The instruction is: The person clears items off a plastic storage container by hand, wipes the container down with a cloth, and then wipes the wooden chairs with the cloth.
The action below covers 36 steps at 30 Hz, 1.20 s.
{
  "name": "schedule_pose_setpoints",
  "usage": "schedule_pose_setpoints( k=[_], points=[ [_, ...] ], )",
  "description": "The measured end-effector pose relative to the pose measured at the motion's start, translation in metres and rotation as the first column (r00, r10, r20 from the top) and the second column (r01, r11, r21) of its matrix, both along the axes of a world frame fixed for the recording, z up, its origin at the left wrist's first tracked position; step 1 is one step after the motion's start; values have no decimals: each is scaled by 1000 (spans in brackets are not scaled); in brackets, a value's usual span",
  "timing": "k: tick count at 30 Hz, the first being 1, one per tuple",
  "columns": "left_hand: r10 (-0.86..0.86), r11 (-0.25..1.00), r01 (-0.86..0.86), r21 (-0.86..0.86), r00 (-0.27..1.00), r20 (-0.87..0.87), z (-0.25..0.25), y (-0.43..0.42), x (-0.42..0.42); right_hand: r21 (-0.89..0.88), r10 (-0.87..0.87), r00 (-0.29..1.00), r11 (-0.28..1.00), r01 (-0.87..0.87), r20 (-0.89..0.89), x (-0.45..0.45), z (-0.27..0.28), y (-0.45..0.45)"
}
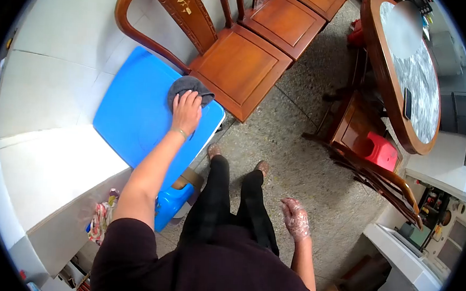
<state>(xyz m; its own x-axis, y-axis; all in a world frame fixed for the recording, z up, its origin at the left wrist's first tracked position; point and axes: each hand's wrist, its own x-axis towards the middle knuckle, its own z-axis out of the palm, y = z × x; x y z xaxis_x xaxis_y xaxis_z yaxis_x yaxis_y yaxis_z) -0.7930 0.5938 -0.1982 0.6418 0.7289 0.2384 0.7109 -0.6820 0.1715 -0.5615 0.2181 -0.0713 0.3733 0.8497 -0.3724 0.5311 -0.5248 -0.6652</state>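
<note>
My left hand (186,114) presses on a bunched dark grey cloth (191,85), its fingers spread over the fabric. The cloth lies on a bright blue tabletop (134,102), at the corner beside a wooden chair. A thin bracelet circles my left wrist. My right hand (295,220) hangs low at my side, away from the furniture, in a clear plastic glove. Its fingers are loosely extended and I see nothing in them.
Wooden chairs (240,66) stand in a row along the wall. A round table (408,71) carries a phone (407,104); a red stool (380,150) is near it. Below the blue top is a blue plastic stool (170,205). A white ledge (55,172) runs at left.
</note>
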Motion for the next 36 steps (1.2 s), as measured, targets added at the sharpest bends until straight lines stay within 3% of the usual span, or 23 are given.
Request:
schedule_pose_setpoints(
  k=[3,5,7,13,19,21,30,36],
  points=[
    [-70,997,68,-33,995,-76,6,10,1,9,-13,999,1000,13,29,1,7,-2],
    [-103,994,104,42,994,-31,7,12,4,27,-13,999,1000,12,33,3,3,-8],
    [-117,993,116,-29,992,-43,10,12,6,-11,1,1000,1000,-1,5,4,3,-11],
    [-216,976,218,25,974,-68,12,7,9,63,36,999,997,-37,21,2,1,-13],
    [-281,960,280,-26,955,-96,22,1,5,37,46,999,998,-45,-11,-5,-1,-9],
    [-275,961,269,-61,950,-150,18,-5,5,20,74,997,997,-74,-10,-7,-2,-4],
    [-276,961,276,-23,960,-42,19,-27,-33,8,92,996,996,-92,-8,-8,3,11],
    [-201,978,190,-91,970,-136,30,-72,-77,53,147,989,988,-148,15,-4,-1,13]
  ],
)
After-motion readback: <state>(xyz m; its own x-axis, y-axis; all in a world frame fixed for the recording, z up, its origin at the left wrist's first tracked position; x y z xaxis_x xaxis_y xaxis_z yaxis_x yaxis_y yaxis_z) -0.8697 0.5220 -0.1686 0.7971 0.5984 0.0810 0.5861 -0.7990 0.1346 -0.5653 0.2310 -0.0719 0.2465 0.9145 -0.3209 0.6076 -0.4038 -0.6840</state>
